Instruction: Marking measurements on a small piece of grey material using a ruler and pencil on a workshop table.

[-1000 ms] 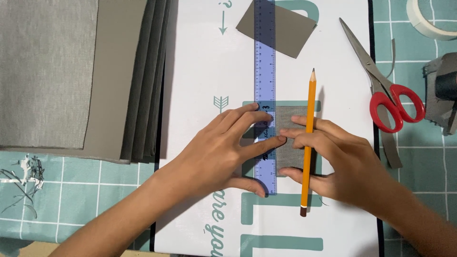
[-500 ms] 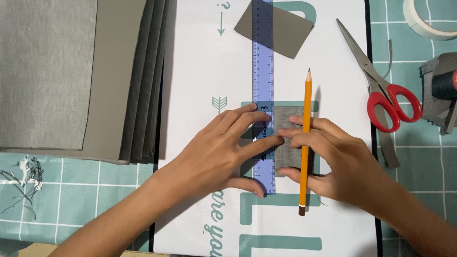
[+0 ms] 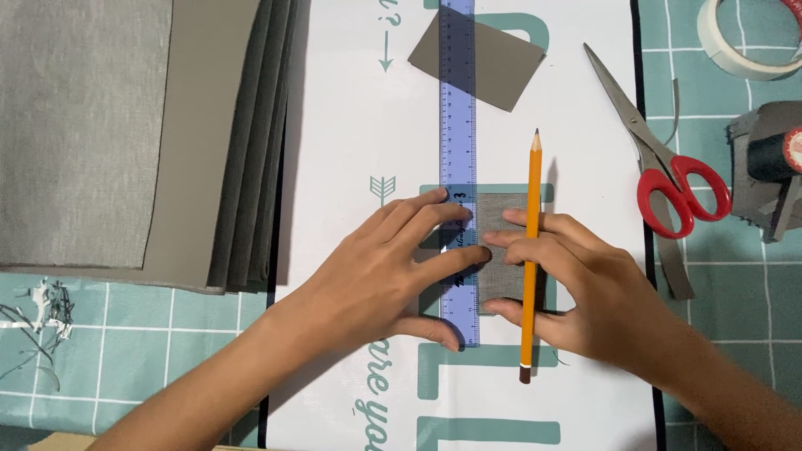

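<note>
Hands meeting at centre frame over a small grey fabric rectangle (image 3: 504, 250), lying on the white printed sheet (image 3: 351, 125).

Left hand (image 3: 380, 267): spread flat and wide, gripping nothing, pressing palm-down. Index and middle fingertips (image 3: 468, 255) resting on the blue translucent ruler (image 3: 458, 167), thumb reaching the ruler's lower end. Probably pinning the ruler so it cannot slide: ruler running vertically from top of frame down to centre, its right edge lying along the left edge of the grey rectangle.

Right hand (image 3: 585, 292): mostly open, fingers extended leftward, fingertips pressing on the grey rectangle and nearly meeting the left fingertips at the ruler edge. Orange pencil (image 3: 530, 250) lying across the right fingers, tip pointing toward top of frame, dark end toward bottom; resting between or over the fingers rather than being held in a writing grip, exact clamping not discernible. Likely parked there to keep it ready while both hands are aligning fabric to ruler.

Surroundings, untouched:
- Second grey piece (image 3: 493, 63), tilted, upper centre, partly under the ruler.
- Stack of grey sheets (image 3: 125, 134), upper left, edges fanned toward the white sheet.
- Red-handled scissors (image 3: 660, 167), right of frame, blades closed, pointing up-left, well apart from both hands.
- Tape roll (image 3: 743, 46), upper right corner.
- Dark thread spool (image 3: 773, 154) on grey scraps, right edge.
- Thin offcuts (image 3: 38, 313) on teal gridded tablecloth (image 3: 735, 334), lower left.
</note>
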